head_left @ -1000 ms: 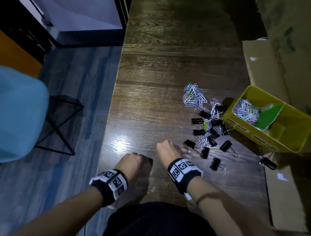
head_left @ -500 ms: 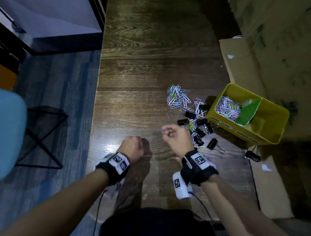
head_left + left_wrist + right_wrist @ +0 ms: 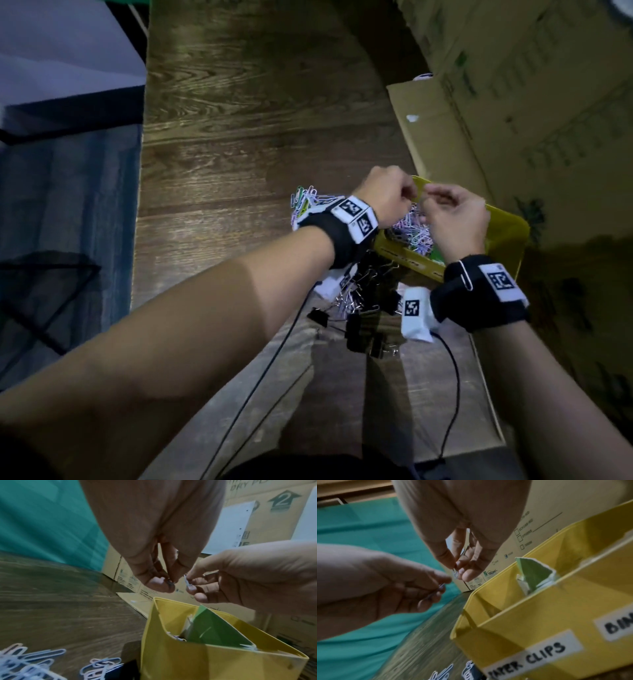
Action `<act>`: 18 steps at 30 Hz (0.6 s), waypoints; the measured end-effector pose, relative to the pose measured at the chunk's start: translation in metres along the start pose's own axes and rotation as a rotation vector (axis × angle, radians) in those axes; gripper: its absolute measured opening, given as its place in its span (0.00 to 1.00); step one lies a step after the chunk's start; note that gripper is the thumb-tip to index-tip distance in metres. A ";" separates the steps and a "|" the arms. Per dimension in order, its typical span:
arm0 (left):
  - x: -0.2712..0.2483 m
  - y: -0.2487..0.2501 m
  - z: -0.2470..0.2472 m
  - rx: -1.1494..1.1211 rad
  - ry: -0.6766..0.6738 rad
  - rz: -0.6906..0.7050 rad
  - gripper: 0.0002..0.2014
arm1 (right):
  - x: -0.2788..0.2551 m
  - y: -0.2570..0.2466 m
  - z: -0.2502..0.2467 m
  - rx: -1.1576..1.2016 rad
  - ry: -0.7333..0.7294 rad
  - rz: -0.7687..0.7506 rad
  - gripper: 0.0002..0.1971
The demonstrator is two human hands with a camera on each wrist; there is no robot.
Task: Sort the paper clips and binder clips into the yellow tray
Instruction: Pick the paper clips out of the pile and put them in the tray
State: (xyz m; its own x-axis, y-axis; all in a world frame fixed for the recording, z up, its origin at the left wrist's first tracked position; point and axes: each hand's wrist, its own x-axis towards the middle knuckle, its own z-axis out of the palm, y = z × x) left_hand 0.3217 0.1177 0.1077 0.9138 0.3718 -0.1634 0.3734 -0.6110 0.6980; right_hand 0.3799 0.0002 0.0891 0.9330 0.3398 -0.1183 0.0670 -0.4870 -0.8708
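We see bare forearms, black wristbands (image 3: 479, 294) with white marker-code blocks (image 3: 416, 313), thin black cables (image 3: 452, 394) trailing, dark clothing bottom centre.

A dark wooden table (image 3: 239, 144) fills the middle of the head view, its grain running across the frame. Along the right side stand printed cardboard boxes (image 3: 548, 102), with a flat sheet of cardboard (image 3: 442, 137) lying on the table at their foot. At the left edge is blue-grey flooring (image 3: 61, 205), and a green cloth (image 3: 42, 520) fills the upper left of the left wrist view.
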 end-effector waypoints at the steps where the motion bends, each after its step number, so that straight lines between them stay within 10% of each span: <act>1: 0.005 0.005 0.004 -0.001 -0.038 0.014 0.13 | 0.003 0.002 -0.003 -0.045 -0.025 0.006 0.09; 11: -0.008 -0.075 -0.014 -0.127 0.061 -0.177 0.10 | -0.017 0.019 -0.004 -0.291 -0.336 -0.299 0.10; 18: -0.055 -0.129 0.014 0.227 -0.321 -0.039 0.18 | -0.048 0.030 0.023 -0.517 -0.530 -0.531 0.13</act>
State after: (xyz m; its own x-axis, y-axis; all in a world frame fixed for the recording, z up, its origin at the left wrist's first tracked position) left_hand 0.2256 0.1665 0.0174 0.8883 0.1821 -0.4216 0.4017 -0.7532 0.5210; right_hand 0.3289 -0.0120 0.0581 0.4585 0.8852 -0.0780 0.7108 -0.4180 -0.5657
